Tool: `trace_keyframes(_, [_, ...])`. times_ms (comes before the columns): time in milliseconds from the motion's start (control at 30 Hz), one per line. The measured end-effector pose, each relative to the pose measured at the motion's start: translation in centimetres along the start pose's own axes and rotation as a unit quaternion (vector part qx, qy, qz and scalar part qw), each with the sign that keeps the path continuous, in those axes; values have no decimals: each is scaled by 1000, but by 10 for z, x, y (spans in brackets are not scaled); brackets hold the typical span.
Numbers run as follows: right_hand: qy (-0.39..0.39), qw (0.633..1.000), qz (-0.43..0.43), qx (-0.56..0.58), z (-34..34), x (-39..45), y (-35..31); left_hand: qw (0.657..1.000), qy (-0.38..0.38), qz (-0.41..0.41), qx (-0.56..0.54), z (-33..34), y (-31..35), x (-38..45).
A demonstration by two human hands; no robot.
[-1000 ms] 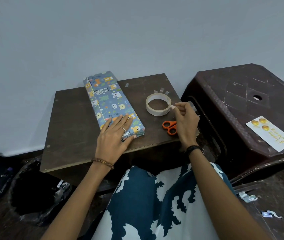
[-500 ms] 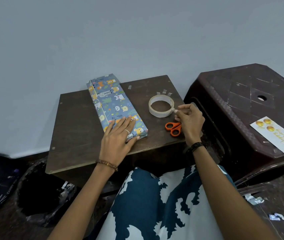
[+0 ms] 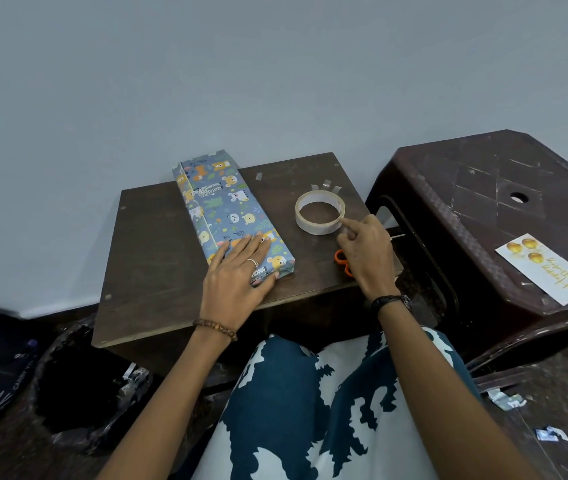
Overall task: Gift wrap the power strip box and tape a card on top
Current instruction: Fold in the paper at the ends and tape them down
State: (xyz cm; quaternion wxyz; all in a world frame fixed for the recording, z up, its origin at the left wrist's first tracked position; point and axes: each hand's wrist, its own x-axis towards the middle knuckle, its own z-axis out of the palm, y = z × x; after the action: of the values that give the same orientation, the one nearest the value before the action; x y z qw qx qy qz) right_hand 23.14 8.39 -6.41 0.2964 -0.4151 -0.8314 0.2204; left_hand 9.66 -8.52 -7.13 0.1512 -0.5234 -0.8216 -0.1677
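Left hand (image 3: 237, 275): flat, pressing box (image 3: 227, 216). Right hand (image 3: 367, 252): forefinger touching tape (image 3: 320, 212), grasping nothing. Risk: near fold springs open if pressure lifts.

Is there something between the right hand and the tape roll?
Nothing visible does. The right hand hangs over the orange scissors, and its index finger already reaches the near rim of the tape roll.

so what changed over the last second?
The right hand opened out of its pinch beside the tape roll; its forefinger now points at the roll's near-right edge, contact unclear. The left hand stayed flat on the wrapped box. Roll, scissors and card kept their places.
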Motion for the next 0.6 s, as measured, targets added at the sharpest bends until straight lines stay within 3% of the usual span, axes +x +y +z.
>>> trace_keyframes(100, [14, 1000, 11, 25, -4, -3, -1, 1000, 1, 2, 0, 0, 0, 0])
trace_keyframes(300, [38, 972, 41, 230, -14, -42, -17, 1000, 3, 7, 6, 0, 0, 0])
trace_keyframes(600, [70, 965, 44, 249, 18, -95, -57, 999, 29, -17, 13, 3, 7, 2])
